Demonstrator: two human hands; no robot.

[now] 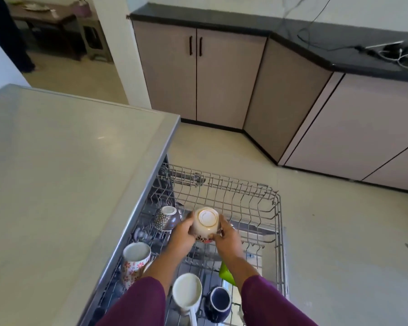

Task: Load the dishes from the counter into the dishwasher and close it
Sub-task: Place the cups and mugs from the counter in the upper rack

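Left hand [183, 231]: fingers curled round upturned bowl [206, 222].
Right hand [226, 237]: grips bowl's other side.
Bowl: above upper rack [277, 222].

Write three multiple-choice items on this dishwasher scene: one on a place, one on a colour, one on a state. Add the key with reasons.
1. Where is the cream bowl?
A) standing on the counter
B) held over the wire rack
C) lying on the floor

2. What colour are the person's sleeves?
A) purple
B) yellow
C) white

3. How is the cream bowl turned?
A) mouth up
B) flat on its side
C) base up

Key:
1 B: the left hand and right hand grip it from either side above the rack.
2 A: both sleeves at the bottom of the view are purple.
3 C: its ringed foot faces up toward the camera.
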